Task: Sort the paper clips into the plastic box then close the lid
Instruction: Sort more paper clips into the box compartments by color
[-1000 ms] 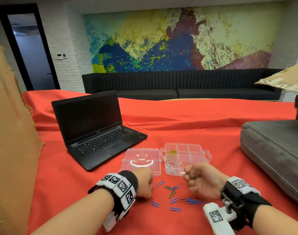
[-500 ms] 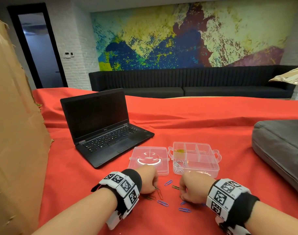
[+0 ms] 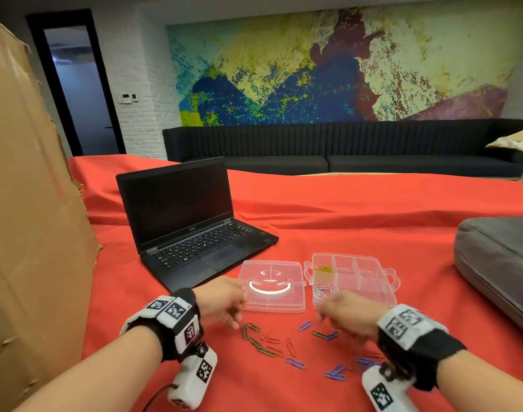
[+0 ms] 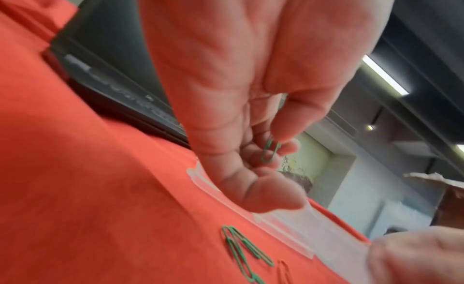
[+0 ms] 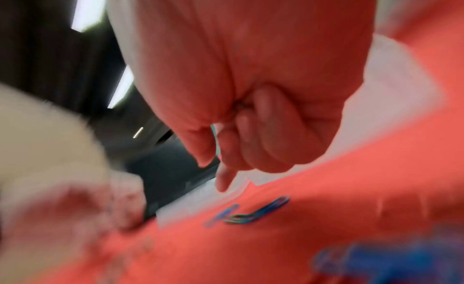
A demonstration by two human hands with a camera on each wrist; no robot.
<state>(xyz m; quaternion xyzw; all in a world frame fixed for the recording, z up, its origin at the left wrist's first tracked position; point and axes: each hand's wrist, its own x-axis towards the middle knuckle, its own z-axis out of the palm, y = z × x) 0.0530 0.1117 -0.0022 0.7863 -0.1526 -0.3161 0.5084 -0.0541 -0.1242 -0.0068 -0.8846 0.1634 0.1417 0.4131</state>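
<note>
The left hand (image 4: 241,101) pinches a green paper clip (image 4: 270,150) between thumb and fingertip, above the near left corner of the open lid (image 3: 272,285). The right hand (image 3: 348,315) is curled; whether it holds anything I cannot tell. Loose paper clips (image 3: 272,341) lie on the red cloth (image 3: 343,233) near its front edge, before the plastic box (image 3: 354,281).

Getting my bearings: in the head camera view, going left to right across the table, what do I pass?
Cardboard sheet → laptop → open lid → plastic box → grey cushion.

Clear glossy plastic box (image 3: 354,281) on matt red cloth (image 3: 343,227).
</note>
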